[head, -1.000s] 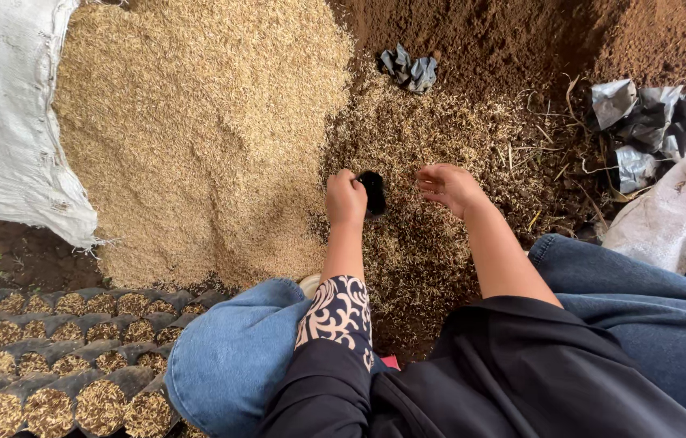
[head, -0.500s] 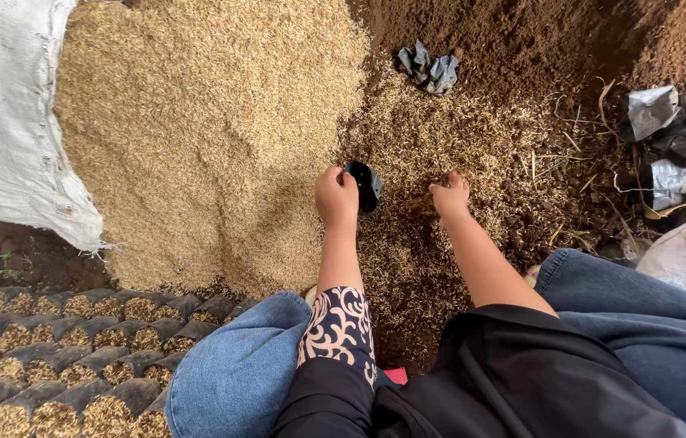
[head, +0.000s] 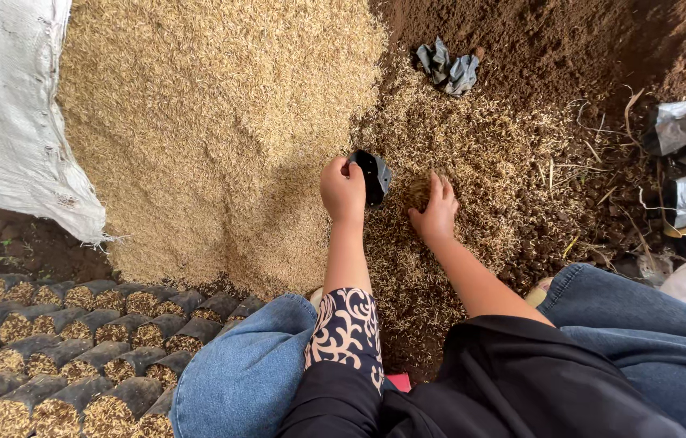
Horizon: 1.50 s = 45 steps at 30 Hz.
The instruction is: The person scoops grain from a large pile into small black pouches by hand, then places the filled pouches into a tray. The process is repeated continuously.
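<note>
Bare soil ground carries a pale rice-husk heap. At the heap's right foot, the left hand grips a small black bag; beside it the right hand lies spread, grasping nothing. Filled bags stand below the heap; a white sack flanks its left.

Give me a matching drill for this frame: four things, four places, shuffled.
Things:
1. small black bag
2. white sack
3. filled bags
4. crumpled grey bags

Places:
A. top centre, on dark soil
B. bottom left, in rows
C. in the left hand
D. upper left, beside the husk pile

Pairs: 1-C, 2-D, 3-B, 4-A
</note>
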Each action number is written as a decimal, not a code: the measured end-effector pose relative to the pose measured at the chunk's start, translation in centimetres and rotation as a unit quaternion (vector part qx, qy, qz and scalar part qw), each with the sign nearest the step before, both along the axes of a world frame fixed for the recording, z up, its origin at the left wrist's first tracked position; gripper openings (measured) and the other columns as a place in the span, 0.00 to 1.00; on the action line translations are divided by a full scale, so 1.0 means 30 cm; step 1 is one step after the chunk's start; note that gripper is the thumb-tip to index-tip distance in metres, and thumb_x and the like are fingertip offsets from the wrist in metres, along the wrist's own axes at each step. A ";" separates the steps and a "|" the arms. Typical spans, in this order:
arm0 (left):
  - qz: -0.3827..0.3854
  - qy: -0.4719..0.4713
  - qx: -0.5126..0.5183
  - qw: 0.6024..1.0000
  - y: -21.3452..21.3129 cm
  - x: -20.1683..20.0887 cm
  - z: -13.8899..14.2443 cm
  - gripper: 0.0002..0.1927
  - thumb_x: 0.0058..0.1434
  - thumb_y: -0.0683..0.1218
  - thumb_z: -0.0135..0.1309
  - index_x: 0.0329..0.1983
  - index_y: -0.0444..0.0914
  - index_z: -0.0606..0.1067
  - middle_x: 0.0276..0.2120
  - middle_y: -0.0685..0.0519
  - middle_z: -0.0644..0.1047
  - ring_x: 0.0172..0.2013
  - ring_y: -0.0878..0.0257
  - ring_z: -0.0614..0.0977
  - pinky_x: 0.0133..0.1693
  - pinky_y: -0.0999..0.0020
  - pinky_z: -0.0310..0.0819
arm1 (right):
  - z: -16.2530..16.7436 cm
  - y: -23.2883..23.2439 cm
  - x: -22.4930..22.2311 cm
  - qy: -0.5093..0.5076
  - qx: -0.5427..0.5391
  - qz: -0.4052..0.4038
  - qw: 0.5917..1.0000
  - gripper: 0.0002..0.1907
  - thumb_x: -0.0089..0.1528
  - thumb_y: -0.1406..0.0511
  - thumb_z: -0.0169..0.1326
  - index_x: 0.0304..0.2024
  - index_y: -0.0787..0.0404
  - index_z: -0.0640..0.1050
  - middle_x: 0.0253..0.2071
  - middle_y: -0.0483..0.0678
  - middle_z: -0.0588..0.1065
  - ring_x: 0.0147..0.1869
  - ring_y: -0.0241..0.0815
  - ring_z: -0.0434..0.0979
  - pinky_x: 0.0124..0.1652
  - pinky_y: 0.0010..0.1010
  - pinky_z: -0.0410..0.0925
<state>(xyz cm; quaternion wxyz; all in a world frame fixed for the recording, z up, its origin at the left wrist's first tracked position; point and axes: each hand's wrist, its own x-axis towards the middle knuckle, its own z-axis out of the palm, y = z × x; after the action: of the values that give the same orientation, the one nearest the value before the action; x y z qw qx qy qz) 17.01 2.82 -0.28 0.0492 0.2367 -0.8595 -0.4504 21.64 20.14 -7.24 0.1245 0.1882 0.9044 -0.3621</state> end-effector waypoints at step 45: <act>-0.048 -0.062 0.002 0.997 0.027 0.003 -0.033 0.10 0.66 0.48 0.53 0.43 0.36 0.77 0.34 0.48 0.79 0.36 0.54 0.82 0.40 0.57 0.76 | -0.007 0.106 -0.080 0.146 0.261 0.373 0.878 0.34 0.56 0.44 0.60 0.59 0.51 0.73 0.64 0.51 0.67 0.73 0.56 0.59 0.68 0.58 0.53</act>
<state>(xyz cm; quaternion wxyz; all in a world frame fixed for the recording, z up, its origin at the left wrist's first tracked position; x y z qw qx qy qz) 17.10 3.65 -1.26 -0.0266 0.2230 -0.8705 -0.4379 19.25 23.30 -7.44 0.0631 -0.1929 0.9772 -0.0627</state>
